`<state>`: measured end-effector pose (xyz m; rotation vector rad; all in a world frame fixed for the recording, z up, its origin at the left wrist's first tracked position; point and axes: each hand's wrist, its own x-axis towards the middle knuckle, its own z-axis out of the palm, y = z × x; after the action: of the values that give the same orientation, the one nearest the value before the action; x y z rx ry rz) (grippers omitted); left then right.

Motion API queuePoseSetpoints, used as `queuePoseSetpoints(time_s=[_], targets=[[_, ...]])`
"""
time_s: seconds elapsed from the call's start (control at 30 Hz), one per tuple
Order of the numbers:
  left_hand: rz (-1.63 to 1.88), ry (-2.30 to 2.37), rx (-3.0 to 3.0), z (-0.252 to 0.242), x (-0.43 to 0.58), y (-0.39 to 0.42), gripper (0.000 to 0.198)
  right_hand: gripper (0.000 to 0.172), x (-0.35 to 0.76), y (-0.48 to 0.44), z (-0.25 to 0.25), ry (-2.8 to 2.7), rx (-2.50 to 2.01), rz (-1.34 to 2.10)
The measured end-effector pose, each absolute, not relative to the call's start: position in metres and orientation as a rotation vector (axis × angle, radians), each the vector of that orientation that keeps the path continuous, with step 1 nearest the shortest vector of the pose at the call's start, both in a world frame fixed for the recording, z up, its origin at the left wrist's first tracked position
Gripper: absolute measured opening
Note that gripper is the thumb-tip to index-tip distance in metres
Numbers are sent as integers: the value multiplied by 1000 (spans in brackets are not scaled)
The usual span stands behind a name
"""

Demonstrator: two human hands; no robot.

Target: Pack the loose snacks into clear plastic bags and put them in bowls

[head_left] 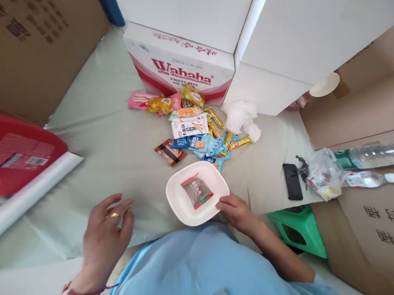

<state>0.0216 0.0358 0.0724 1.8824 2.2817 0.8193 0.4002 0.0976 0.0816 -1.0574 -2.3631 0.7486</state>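
Note:
A white square plate (183, 204) lies on the pale green cloth (118, 142) in front of me, with one brown and red snack packet (196, 191) in it. My right hand (235, 210) grips the plate's near right edge. My left hand (104, 232), wearing a gold ring, hovers above the cloth left of the plate with its fingers loosely spread and nothing in it. Beyond the plate lies a pile of several snack packets (196, 134), among them a brown and red one (170, 152) and a white carton-like pack (189, 127).
White Wahaha boxes (180, 65) stand behind the pile, with crumpled white tissue (241, 117) beside them. A black phone (292, 181), a plastic bag (322, 174) and water bottles (370, 157) lie right. A red tub (17, 151), cardboard boxes (32, 50) and a green stool (298, 230) surround me.

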Motion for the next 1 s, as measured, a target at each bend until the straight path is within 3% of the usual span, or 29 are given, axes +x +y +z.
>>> queuePoseSetpoints(time_s=[0.2, 0.3, 0.4, 0.7, 0.87, 1.0], targets=[[675, 2476, 1773, 43, 3, 9, 40, 28, 468, 127, 117, -2138, -1278, 323], [706, 2479, 1836, 28, 0, 7, 39, 21, 517, 166, 134, -2053, -1506, 32], [763, 2505, 1906, 20, 0, 8, 32, 26, 560, 215, 135, -1917, -1658, -91], [900, 2448, 1890, 21, 2, 5, 25, 24, 575, 312, 89, -1680, -1979, 104], [955, 2486, 1811, 18, 5, 6, 23, 40, 534, 319, 87, -1690, -1944, -65], [949, 2526, 1846, 17, 7, 7, 23, 37, 478, 331, 90, -1785, -1949, 81]])
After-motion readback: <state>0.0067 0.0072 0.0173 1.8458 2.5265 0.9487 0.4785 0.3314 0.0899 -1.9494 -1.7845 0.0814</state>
